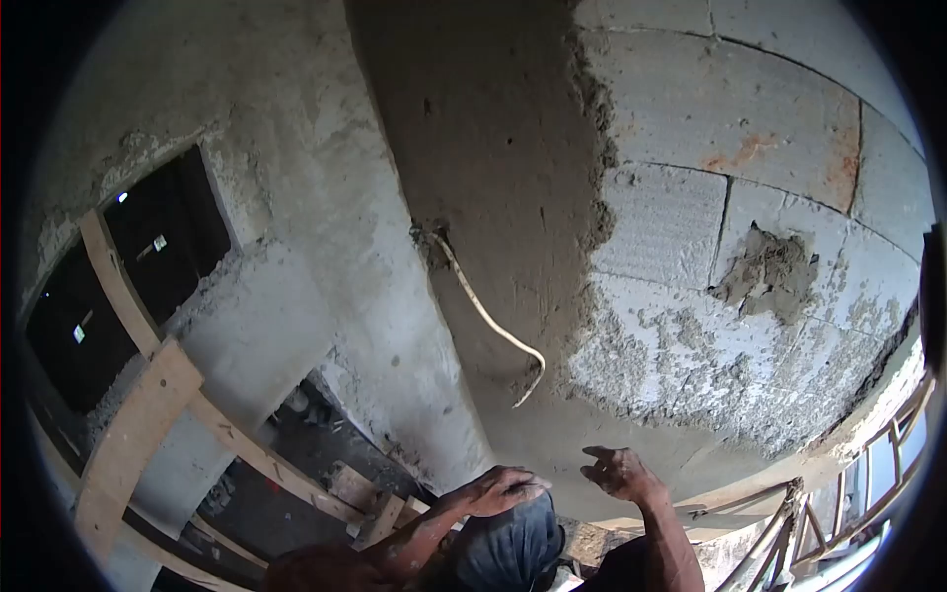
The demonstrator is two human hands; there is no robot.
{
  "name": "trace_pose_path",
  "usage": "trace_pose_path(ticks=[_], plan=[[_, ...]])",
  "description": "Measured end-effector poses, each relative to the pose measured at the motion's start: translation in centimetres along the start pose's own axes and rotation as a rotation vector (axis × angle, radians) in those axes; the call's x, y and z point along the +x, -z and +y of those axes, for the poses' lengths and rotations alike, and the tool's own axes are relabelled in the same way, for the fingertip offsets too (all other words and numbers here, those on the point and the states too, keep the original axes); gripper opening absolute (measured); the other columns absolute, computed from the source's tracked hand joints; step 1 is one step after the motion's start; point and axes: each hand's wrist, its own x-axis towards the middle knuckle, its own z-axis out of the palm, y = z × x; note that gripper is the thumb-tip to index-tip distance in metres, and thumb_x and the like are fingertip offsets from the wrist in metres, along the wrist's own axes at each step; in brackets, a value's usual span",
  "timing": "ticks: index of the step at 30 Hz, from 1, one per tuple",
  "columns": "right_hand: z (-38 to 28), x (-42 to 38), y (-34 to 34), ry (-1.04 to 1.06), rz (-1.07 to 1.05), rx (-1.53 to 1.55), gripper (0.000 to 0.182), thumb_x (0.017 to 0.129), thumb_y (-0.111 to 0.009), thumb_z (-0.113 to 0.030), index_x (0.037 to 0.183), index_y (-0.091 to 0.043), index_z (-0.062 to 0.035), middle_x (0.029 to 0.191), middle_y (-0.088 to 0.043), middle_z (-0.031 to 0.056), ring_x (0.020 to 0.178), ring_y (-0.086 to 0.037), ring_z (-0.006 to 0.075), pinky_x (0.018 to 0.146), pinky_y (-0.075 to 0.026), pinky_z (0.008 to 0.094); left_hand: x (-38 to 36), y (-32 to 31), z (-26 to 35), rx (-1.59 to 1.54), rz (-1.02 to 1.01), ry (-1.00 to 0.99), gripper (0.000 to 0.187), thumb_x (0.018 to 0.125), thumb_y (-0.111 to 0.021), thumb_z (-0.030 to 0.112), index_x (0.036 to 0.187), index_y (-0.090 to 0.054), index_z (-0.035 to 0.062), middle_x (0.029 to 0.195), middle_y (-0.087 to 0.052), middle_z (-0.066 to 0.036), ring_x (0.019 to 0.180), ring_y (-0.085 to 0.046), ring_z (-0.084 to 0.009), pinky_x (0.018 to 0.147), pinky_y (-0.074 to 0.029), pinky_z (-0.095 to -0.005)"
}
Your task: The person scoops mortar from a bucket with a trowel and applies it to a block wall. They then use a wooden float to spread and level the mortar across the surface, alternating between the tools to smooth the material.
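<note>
My left hand (501, 489) is at my raised knee in dark trousers (508, 548), its fingers loosely bent and nothing visible in them. To its right, my right hand (623, 475) is held up in front of the wall's lower part. Its fingers are apart and partly bent, with no tool showing in them. Above both hands, a pale cable (488, 318) sticks out of a hole in the wet grey plaster (493, 148) and hangs down in a curve. Beside the plaster is a bare block wall (666, 222), with a lump of mortar (767, 271) stuck on it.
A smooth concrete column (340, 197) stands left of the plaster. Wooden planks (138, 444) cross at the lower left, near a dark rectangular opening (168, 227). At the lower right there is a frame of thin bars (848, 503).
</note>
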Motion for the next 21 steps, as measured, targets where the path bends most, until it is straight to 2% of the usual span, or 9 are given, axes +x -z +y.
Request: trace_pose_path(ticks=[2, 3, 5, 8, 12, 14, 16, 18, 21], plan=[[-2.2, -3.7, 1.7, -0.055, -0.007, 0.175, 0.042, 0.089, -0.066, -0.029, 0.125, -0.061, -0.0065, 0.092, -0.069, 0.0206, 0.08, -0.07, 0.029, 0.076, -0.053, 0.0382, -2.2, -2.6, 2.5, -0.042, 0.028, -0.007, 0.037, 0.097, -0.056, 0.028, 0.127, -0.06, 0.0057, 0.132, -0.057, -0.018, 0.128, -0.049, -0.0325, 0.11, -0.035, -0.0413], [-1.5, 3.9, 1.1, 0.022, 0.042, 0.197, 0.042, 0.089, -0.066, -0.029, 0.125, -0.061, -0.0065, 0.092, -0.069, 0.0206, 0.08, -0.07, 0.029, 0.076, -0.053, 0.0382, 0.3, 3.0, -1.3, 0.14, 0.13, -0.101, 0.037, 0.096, -0.057, 0.026, 0.127, -0.059, 0.0047, 0.13, -0.058, -0.016, 0.126, -0.05, -0.0331, 0.109, -0.037, -0.0424], [-1.5, 1.7, 1.6, 0.026, 0.119, 0.154, 0.04, 0.089, -0.067, -0.026, 0.122, -0.061, -0.0035, 0.091, -0.069, 0.021, 0.075, -0.069, 0.0277, 0.07, -0.052, 0.0373, -0.8, 0.6, -0.6, 0.17, 0.227, -0.235, 0.037, 0.097, -0.056, 0.029, 0.125, -0.062, 0.0062, 0.129, -0.059, -0.018, 0.125, -0.051, -0.0348, 0.105, -0.04, -0.0415], [-1.0, 0.2, 2.2, 0.053, 0.112, 0.241, 0.042, 0.084, -0.068, -0.012, 0.124, -0.058, 0.0, 0.081, -0.068, 0.0178, 0.072, -0.068, 0.0265, 0.066, -0.051, 0.0359, -2.7, 1.3, 2.4, 0.003, 0.249, -0.13, 0.032, 0.099, -0.053, 0.026, 0.114, -0.068, 0.0026, 0.124, -0.063, -0.016, 0.126, -0.052, -0.031, 0.107, -0.039, -0.0418], [-0.8, -0.2, 3.1, 0.145, 0.138, 0.248, 0.039, 0.085, -0.067, -0.012, 0.122, -0.058, -0.0002, 0.08, -0.068, 0.0172, 0.073, -0.068, 0.028, 0.068, -0.052, 0.0374, -5.8, 3.4, 2.3, -0.236, 0.527, 0.009, 0.08, 0.103, -0.016, 0.053, 0.096, -0.072, -0.0045, 0.106, -0.069, -0.02, 0.106, -0.064, -0.0299, 0.096, -0.047, -0.0398], [-0.7, -0.7, 3.4, 0.139, 0.129, 0.301, 0.037, 0.087, -0.066, -0.012, 0.122, -0.058, -0.0009, 0.08, -0.068, 0.0162, 0.074, -0.068, 0.0293, 0.069, -0.052, 0.0378, -6.8, 3.8, 2.3, -0.221, 0.608, -0.075, 0.085, 0.101, -0.014, 0.057, 0.1, -0.069, -0.0085, 0.107, -0.068, -0.022, 0.107, -0.063, -0.03, 0.097, -0.046, -0.0403], [-0.5, -1.0, 3.4, 0.141, 0.146, 0.347, 0.037, 0.089, -0.066, -0.014, 0.123, -0.059, -0.0026, 0.081, -0.067, 0.0164, 0.076, -0.068, 0.0299, 0.07, -0.052, 0.0375, -8.1, 5.2, 3.3, 0.097, 0.675, -0.033, 0.064, 0.103, -0.033, 0.044, 0.099, -0.069, -0.0083, 0.107, -0.069, -0.021, 0.106, -0.064, -0.029, 0.098, -0.045, -0.0394], [-0.7, -2.0, 4.5, 0.127, 0.196, 0.28, 0.038, 0.089, -0.066, -0.015, 0.124, -0.059, -0.0026, 0.084, -0.068, 0.0162, 0.078, -0.068, 0.0282, 0.072, -0.052, 0.0368, -8.9, 5.4, 4.1, 0.261, 0.835, 0.224, 0.043, 0.101, -0.045, 0.03, 0.104, -0.067, -0.007, 0.106, -0.069, -0.02, 0.104, -0.065, -0.0277, 0.097, -0.046, -0.0381], [0.5, -2.9, 4.6, 0.069, 0.391, 0.412, 0.035, 0.089, -0.067, -0.013, 0.121, -0.06, -0.0009, 0.085, -0.069, 0.0159, 0.081, -0.069, 0.0271, 0.073, -0.052, 0.0367, -9.1, 5.2, 3.7, 0.14, 0.92, 0.111, 0.038, 0.102, -0.041, 0.023, 0.114, -0.06, -0.0078, 0.107, -0.068, -0.022, 0.104, -0.065, -0.0306, 0.098, -0.048, -0.0389]])
